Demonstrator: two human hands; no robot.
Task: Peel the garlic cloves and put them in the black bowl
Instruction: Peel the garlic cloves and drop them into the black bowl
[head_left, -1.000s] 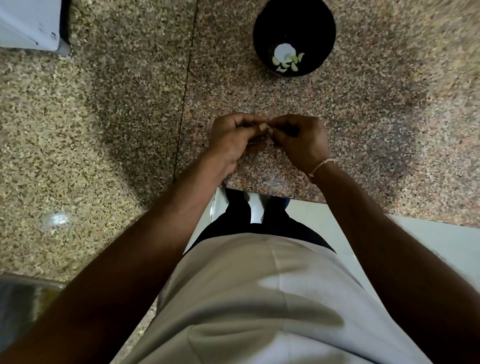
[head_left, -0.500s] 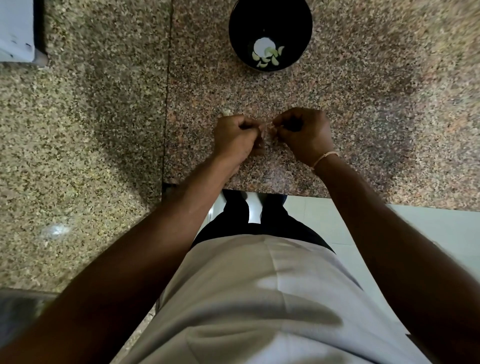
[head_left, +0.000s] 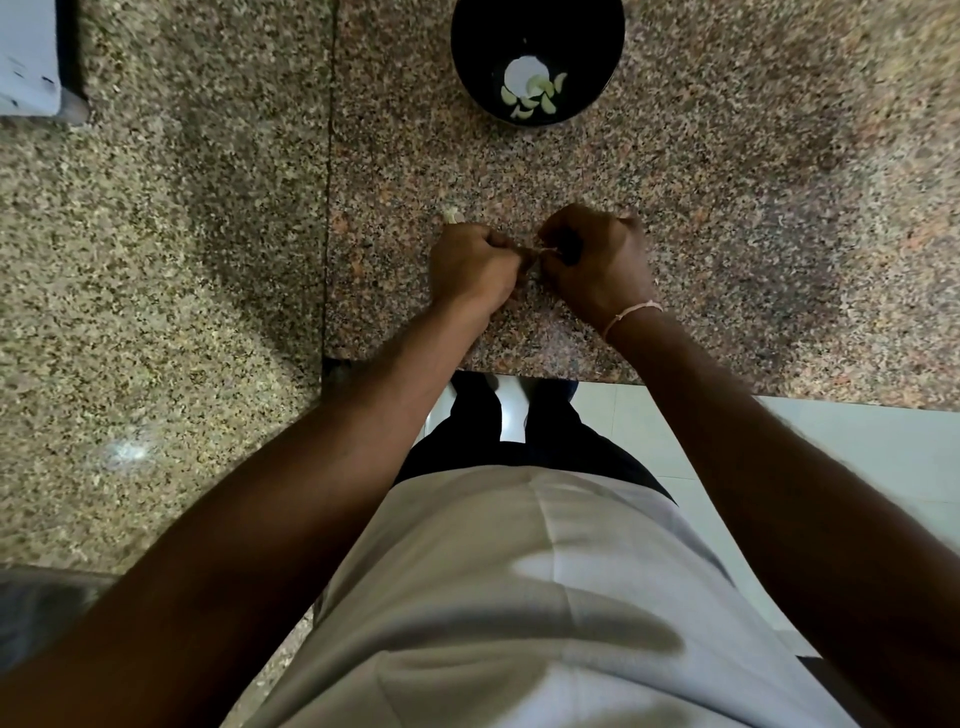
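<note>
Near tabletop front edge: left hand and right hand curling fingers, both pinching garlic clove between them. Black bowl sitting toward far edge, holding peeled cloves.

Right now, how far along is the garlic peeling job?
Partly done. Several peeled cloves already lie in the black bowl. The left hand and right hand are pinching one small clove between them, mid-peel. Another piece of garlic waits on the counter beyond the left hand.
</note>
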